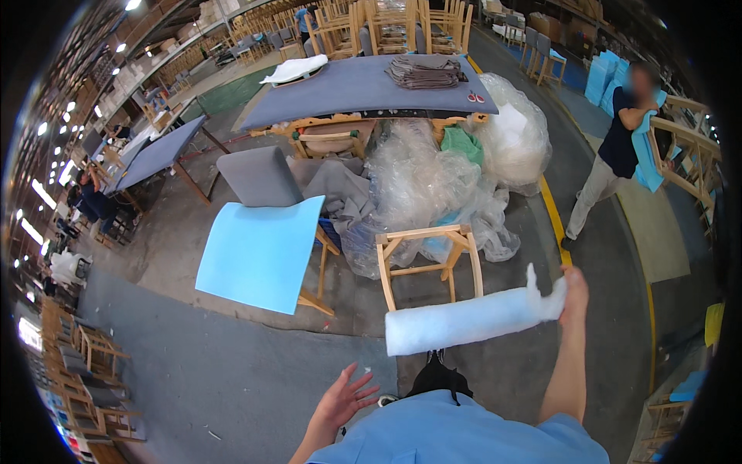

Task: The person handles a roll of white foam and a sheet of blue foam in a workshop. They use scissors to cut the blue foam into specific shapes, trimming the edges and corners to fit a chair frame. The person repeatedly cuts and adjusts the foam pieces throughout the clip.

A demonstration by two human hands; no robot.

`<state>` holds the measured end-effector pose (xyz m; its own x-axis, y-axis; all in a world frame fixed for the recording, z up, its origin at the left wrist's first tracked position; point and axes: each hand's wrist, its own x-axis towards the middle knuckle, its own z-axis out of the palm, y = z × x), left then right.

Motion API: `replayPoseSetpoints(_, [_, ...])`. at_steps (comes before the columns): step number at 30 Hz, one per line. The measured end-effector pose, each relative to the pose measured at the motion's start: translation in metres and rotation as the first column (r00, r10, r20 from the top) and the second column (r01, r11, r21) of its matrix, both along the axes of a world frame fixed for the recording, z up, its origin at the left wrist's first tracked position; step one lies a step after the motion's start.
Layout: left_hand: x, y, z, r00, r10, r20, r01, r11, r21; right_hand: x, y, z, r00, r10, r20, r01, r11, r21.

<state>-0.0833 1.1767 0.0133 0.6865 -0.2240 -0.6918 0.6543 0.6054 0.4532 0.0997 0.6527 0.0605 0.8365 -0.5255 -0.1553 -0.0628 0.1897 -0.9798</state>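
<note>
My right hand [573,295] is closed on the torn end of a long strip of white fluffy batting [464,320]. The strip stretches leftward in front of me, across the near part of a bare wooden chair frame [389,280]; whether the two touch I cannot tell. Low in the view, my left hand [345,397] has its fingers spread and nothing in it. Left of the frame stands a chair with a grey padded back [260,176], and a light blue foam sheet [261,254] lies over its seat.
Clear plastic wrapping [421,174] is heaped beneath a grey-covered table [348,89] carrying folded dark fabric [425,71] and red-handled scissors [475,97]. At right, a co-worker [618,147] carries a wooden frame and blue foam. Several chairs [85,371] line the left.
</note>
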Motion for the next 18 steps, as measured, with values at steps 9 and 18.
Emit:
replayPoseSetpoints(9, [0.162, -0.048, -0.083, 0.966, -0.073, -0.247, 0.013, 0.972, -0.235, 0.007, 0.001, -0.204, 0.769, 0.534, -0.351, -0.135, 0.673, 0.727])
replayPoseSetpoints(18, [0.216, -0.094, -0.105, 0.958, -0.217, -0.189, 0.168, 0.955, -0.245, 0.060, -0.017, -0.220, 0.832, 0.417, -0.365, -0.020, 0.681, 0.732])
